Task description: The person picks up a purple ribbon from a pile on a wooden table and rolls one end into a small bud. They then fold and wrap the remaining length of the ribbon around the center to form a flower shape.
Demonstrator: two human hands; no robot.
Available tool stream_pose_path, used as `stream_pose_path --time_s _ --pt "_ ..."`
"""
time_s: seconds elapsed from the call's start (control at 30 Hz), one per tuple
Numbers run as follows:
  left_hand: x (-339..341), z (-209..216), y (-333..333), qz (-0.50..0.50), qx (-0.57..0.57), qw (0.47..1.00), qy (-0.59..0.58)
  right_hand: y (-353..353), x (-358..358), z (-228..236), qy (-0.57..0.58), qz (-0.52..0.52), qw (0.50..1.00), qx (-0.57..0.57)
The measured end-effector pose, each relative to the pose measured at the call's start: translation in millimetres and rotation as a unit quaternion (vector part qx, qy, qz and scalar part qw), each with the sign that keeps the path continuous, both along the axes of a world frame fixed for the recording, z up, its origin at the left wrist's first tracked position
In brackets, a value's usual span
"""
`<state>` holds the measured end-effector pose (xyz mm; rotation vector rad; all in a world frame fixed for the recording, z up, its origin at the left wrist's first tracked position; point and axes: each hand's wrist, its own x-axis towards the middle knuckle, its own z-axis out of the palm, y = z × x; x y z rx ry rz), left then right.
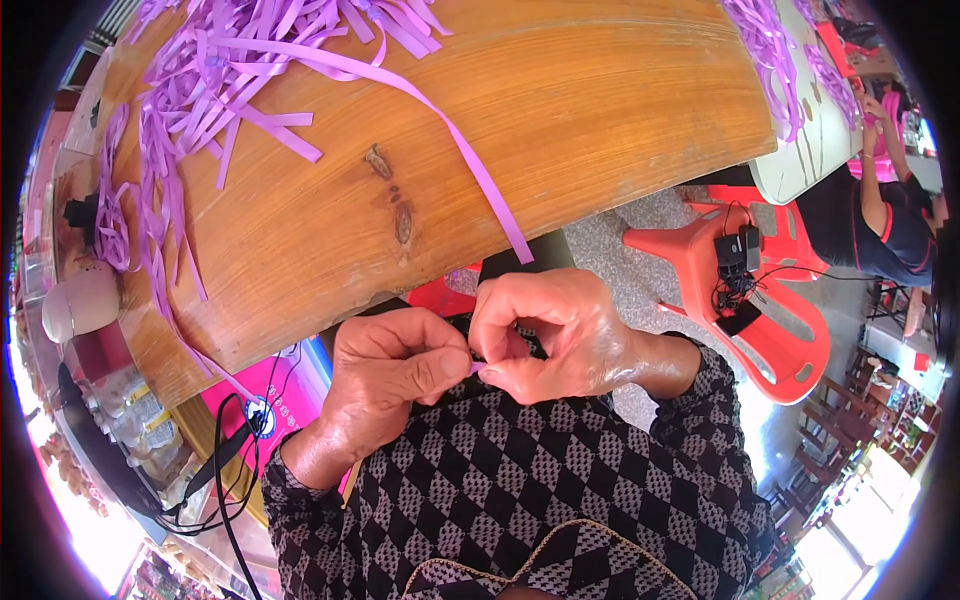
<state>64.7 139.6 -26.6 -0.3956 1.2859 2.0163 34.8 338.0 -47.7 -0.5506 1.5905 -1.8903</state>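
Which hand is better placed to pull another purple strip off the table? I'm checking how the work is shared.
Probably the right hand: it sits just under the long purple strip hanging over the wooden table edge. The left hand lies lower. Both pinch a small purple piece.

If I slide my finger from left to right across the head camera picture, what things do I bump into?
Heap of purple paper strips → left hand → right hand, both pinching a small purple strip end → orange plastic stool → another person in dark clothes.
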Motion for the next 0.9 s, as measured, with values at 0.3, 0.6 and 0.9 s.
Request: stream_pose_path --time_s 0.3,0.6,0.9 --pt "3.7 0.4 2.0 0.047 -0.095 0.991 0.086 4.6 -6.3 -2.1 0.066 -0.005 0.996 0.052" --pt "6.2 6.2 8.9 0.014 -0.121 0.983 0.135 -5.5 0.7 -4.0 0.074 -0.021 0.997 0.032" --pt "10.5 7.4 2.0 -0.036 -0.108 0.988 0.105 -1.5 9.7 3.6 -0.079 0.012 0.997 0.001"
